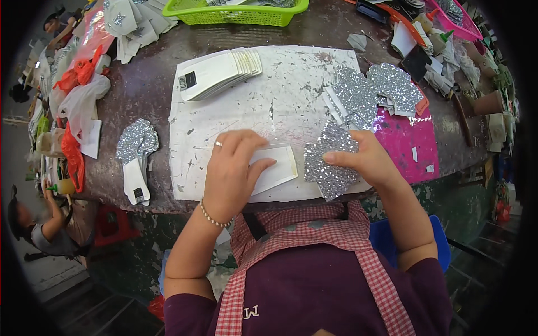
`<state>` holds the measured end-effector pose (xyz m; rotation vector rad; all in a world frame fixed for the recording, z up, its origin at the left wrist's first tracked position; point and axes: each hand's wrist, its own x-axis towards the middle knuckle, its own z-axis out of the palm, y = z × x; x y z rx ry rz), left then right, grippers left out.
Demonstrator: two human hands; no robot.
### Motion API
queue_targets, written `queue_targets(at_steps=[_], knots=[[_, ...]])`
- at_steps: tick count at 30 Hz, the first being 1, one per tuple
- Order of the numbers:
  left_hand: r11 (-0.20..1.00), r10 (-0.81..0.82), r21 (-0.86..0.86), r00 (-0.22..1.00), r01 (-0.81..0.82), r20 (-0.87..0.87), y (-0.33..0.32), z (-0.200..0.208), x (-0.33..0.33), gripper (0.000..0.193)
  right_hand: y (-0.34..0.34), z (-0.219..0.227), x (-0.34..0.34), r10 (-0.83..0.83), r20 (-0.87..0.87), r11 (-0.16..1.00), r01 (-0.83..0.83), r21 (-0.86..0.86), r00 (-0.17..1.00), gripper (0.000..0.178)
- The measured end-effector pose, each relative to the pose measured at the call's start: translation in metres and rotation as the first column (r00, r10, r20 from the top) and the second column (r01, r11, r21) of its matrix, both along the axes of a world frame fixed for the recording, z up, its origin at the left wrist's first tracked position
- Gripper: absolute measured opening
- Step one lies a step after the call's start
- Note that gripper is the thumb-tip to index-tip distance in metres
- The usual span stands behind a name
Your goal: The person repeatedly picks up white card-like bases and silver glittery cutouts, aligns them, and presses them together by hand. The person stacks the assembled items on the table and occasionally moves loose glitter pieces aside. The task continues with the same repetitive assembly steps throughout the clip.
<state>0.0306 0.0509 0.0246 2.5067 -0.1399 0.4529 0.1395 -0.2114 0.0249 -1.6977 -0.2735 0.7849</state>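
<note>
My right hand (370,159) pinches a silver glitter piece (332,176) with scalloped edges, thumb on top and the other fingers underneath. To its left, a white card strip (278,172) lies on the work sheet, with a yellowish band along its right end. Over this card's left part rests my left hand (235,165), its thumb and bent fingers apart; its fingertips are slightly blurred. More silver glitter pieces (358,95) are piled beyond my right hand. A fanned stack of white card strips (218,75) lies on the sheet's far left part.
The scratched white work sheet (297,73) covers the dark table (145,89). Finished-looking glitter-topped cards (137,157) lie left, a pink sheet (412,148) right. A green basket (235,15) and a pink basket (457,19) stand far off. Another person (56,218) sits at left.
</note>
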Motion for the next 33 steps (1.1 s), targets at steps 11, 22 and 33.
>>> queue_targets(at_steps=[11,22,33], knots=[[0.999,-0.051,-0.012,0.999,0.051,0.003,-0.020,-0.025,-0.025,0.030,0.035,-0.005,0.029,0.205,0.032,0.963,-0.196,-0.188,0.978,0.041],[0.999,-0.034,0.020,0.999,0.034,0.017,-0.022,-0.031,-0.026,0.040,0.040,0.000,0.027,0.237,0.081,0.940,-0.208,-0.272,0.968,0.042],[0.931,-0.155,0.318,0.983,0.179,-0.100,-0.027,-0.017,-0.024,0.047,0.041,-0.001,0.027,0.316,0.161,0.888,-0.232,-0.397,0.935,0.026]])
